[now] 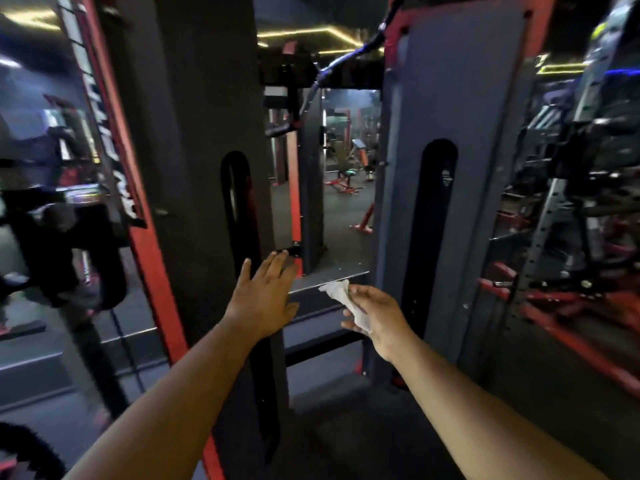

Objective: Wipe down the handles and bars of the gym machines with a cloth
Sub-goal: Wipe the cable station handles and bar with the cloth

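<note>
Hands reaching toward 2 dark gym machine columns in a dim, red-framed room.
Left hand [265, 299] is spreading flat and empty near left column [204, 168]; right hand [379, 315] is pinching white cloth [348, 303] beside right column [460, 133], above dark floor [346, 427].

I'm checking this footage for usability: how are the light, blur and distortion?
Head view: dim overall, lit mostly by yellow ceiling strips; wide-angle bending tilts the red uprights; the edges smear with motion blur, while the left hand, right hand and white cloth stay fairly sharp.
</note>
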`<state>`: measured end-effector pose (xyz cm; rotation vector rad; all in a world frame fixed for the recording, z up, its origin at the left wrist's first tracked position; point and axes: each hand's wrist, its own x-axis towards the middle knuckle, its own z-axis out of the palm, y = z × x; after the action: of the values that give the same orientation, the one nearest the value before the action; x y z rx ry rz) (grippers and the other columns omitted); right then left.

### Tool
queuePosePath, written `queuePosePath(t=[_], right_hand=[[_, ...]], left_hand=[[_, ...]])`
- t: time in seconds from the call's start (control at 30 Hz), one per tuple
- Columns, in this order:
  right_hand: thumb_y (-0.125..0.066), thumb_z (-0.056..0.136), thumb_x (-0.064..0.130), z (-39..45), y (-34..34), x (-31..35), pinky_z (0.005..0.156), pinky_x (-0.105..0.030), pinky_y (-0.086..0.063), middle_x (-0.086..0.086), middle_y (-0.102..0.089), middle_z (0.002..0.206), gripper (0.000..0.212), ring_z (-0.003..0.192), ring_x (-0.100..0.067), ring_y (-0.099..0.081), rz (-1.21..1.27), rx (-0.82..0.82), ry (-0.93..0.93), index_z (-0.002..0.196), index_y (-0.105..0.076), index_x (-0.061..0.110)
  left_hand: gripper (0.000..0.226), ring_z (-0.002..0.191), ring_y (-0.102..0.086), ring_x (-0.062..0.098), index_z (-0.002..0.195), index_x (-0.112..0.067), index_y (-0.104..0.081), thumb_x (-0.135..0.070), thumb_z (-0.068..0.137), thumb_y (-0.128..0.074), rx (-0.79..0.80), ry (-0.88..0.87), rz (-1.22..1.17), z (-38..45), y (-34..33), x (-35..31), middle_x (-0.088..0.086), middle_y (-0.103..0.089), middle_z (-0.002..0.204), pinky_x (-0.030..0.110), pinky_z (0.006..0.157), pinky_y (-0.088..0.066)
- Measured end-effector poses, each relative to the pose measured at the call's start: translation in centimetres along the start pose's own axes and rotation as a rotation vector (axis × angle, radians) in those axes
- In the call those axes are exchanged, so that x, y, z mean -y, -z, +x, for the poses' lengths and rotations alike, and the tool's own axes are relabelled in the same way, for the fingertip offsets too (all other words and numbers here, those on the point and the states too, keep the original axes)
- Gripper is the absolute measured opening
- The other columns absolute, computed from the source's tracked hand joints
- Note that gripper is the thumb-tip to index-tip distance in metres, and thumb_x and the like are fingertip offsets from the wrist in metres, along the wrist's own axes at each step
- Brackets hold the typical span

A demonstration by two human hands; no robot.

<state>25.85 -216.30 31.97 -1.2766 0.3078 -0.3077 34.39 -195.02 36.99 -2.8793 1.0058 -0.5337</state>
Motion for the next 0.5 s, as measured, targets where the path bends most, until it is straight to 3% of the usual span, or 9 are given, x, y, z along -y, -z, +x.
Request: queuePosePath(t=[0.1,0.2,0.3,0.4,0.5], right_hand=[[-0.073,0.096,0.025,0.1,6.5,0.7,0.070,-0.038,-0.064,-0.005,-0.075,0.093,0.007,0.079,-0.018,-0.066,-0.099,-0.076,0.037,0.098,-0.076,0.020],[-0.069,0.099,0.029,0.5,13.1,1.3,0.084,-0.042,-0.064,0.005,-0.077,0.100,0.013,0.090,-0.010,-0.071,-0.200,-0.060,0.091,0.094,-0.079,0.034],[-0.060,0.104,0.015,0.7,19.9,2.5,0.080,-0.019,-0.059,0.010,-0.078,0.100,0.012,0.094,0.002,-0.072,-0.292,-0.057,0.128,0.106,-0.071,0.019],[-0.053,0.106,0.004,1.5,26.4,2.8,0.085,-0.007,-0.049,-0.004,-0.074,0.115,0.015,0.110,-0.004,-0.070,-0.450,-0.043,0.127,0.113,-0.065,0.000],[-0.052,0.107,0.009,1.6,32.1,3.7,0.083,0.004,-0.037,0.011,-0.060,0.128,0.033,0.124,-0.003,-0.058,-0.656,-0.105,0.192,0.139,-0.061,0.011]], left_hand=[[0.081,0.159,-0.003,0.021,0.162,-0.026,-0.018,-0.053,0.097,-0.057,0.072,-0.054,-0.057,2.8,-2.0,-6.2,0.002,-0.004,0.172,0.059,0.126,-0.006],[0.081,0.159,-0.008,0.023,0.163,-0.025,-0.017,-0.053,0.097,-0.055,0.133,-0.106,-0.057,5.4,-3.4,-12.5,0.003,-0.007,0.172,0.056,0.125,-0.008],[0.080,0.157,-0.016,0.027,0.163,-0.025,-0.021,-0.057,0.097,-0.054,0.138,-0.171,-0.064,8.1,-4.3,-18.8,0.005,-0.013,0.171,0.054,0.125,-0.012],[0.082,0.157,-0.014,0.023,0.163,-0.027,-0.020,-0.061,0.096,-0.053,0.151,-0.223,-0.114,10.7,-5.3,-24.5,0.002,-0.012,0.172,0.054,0.127,-0.013],[0.085,0.158,-0.010,0.021,0.164,-0.028,-0.016,-0.063,0.096,-0.053,0.174,-0.293,-0.124,13.6,-6.0,-30.0,0.001,-0.009,0.172,0.053,0.127,-0.011]])
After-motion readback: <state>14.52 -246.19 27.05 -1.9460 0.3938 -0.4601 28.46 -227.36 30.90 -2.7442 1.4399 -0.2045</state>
